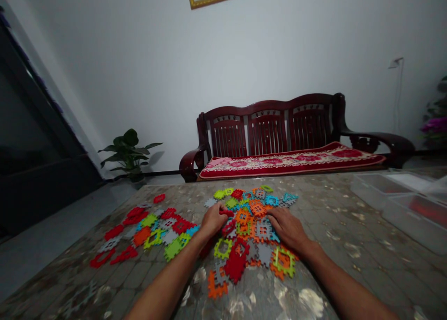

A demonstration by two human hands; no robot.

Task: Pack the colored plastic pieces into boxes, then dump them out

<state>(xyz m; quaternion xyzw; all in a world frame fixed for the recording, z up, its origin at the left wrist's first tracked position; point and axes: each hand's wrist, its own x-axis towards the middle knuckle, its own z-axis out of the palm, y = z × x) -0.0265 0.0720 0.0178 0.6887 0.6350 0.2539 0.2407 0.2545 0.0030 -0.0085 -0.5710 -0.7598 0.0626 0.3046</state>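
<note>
My left hand (pixel 214 219) is closed on a red toothed plastic tile (pixel 226 213) at the left side of the middle pile. Fingers stretched out, my right hand (pixel 285 224) rests at the pile's right edge, its fingertips by an orange window tile (pixel 257 207). Between the hands lie overlapping toothed tiles in red, orange, grey, lime and blue, among them a grey window tile (pixel 262 230). Closer to me are a large red tile (pixel 237 260), a lime frame tile (pixel 283 261) and an orange tile (pixel 217 285).
A second spread of tiles, with a lime tile (pixel 176 247), lies on the left of the patterned table (pixel 335 213). Clear plastic boxes (pixel 415 217) stand at the right, one with red pieces inside. Beyond the table are a wooden bench (pixel 268 124) and a potted plant (pixel 129 152).
</note>
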